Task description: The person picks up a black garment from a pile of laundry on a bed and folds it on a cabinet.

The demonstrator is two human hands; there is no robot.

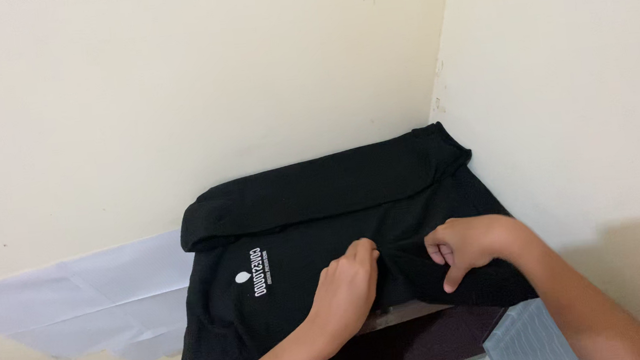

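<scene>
Mid-fold on the black sweatshirt (323, 211)

Your left hand (348, 285) and right hand (468, 244) both pinch its near edge; looks like smoothing's next.

Both of my arms come into view bare from the forearm down: no sleeve, no cuff showing anywhere along them. My left hand (347, 286) wears no glove, ring or band that I can see, and its wrist is uncovered. My right hand (468, 246) is the same, ungloved, with no watch or bracelet at the wrist. My fingernails are short and unpainted.
</scene>
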